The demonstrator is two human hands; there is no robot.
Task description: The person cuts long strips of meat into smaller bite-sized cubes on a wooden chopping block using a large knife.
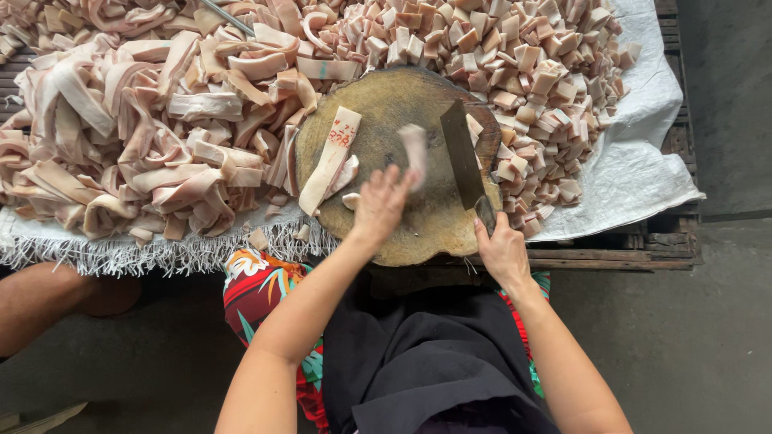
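left hand (379,202): was centre frame over the round, worn wooden chopping block (434,229), fingers loosely curled around the near end of a pale pink strip of pork skin (416,153); motion blur there, so how tight the hold was i couldn't tell
right hand (503,251): wrapped closed on the handle of a dark flat rectangular cleaver (461,153), blade pointing up-frame across the block, right of centre
strip in hand: looked soft and floppy, light, probably greasy and slippery, so i'd pinch it near the end and press it flat
other strip: a longer pale strip with red stamp marks (331,159) lay on the left part of the block, untouched
piles: uncut long strips (137,137) heaped upper left, small cut squares (523,72) upper right, all on a white woven sheet (643,177)
handling guess: squares looked firm enough to stack, strips limp
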